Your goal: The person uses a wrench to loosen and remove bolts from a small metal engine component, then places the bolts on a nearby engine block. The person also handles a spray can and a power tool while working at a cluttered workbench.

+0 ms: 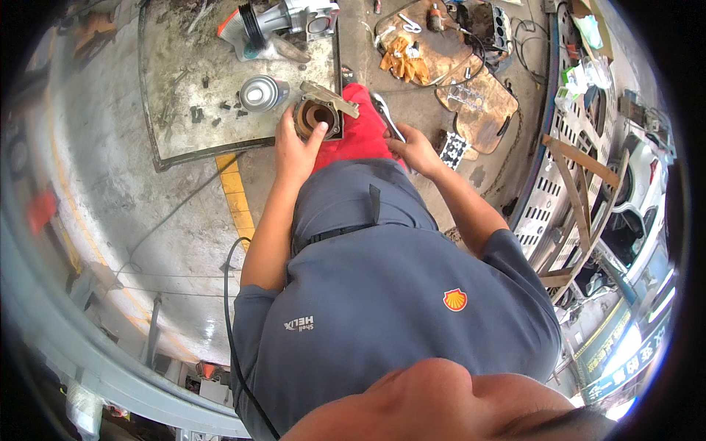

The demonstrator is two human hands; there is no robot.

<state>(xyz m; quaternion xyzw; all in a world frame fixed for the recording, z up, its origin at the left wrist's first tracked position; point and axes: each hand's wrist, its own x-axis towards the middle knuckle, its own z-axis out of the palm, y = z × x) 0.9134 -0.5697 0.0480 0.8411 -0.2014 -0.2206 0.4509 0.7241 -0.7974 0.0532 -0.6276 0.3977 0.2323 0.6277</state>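
My left hand (298, 147) grips a round metal housing (328, 98) with a hollow bore and a flange, thumb on its near rim, at the corner of a grimy metal tray (184, 140). My right hand (414, 149) is closed on a long silver tool (385, 112), apparently a wrench, to the right of red cloth (357, 141) over my lap or legs. A spray can (259, 93) stands just left of the housing. Small dark pieces (197, 115) lie on the tray. Farther back are a silver machined part (300, 20) and a black ribbed piece (251, 28).
Worn boards (478, 117) to the right hold orange-tan gloves (403, 60), cables and an engine block (496, 33). A black-and-white patterned item (454, 150) lies near my right hand. A perforated metal rack (529, 213) with timber runs along the right. A cable (229, 287) hangs beside my left side.
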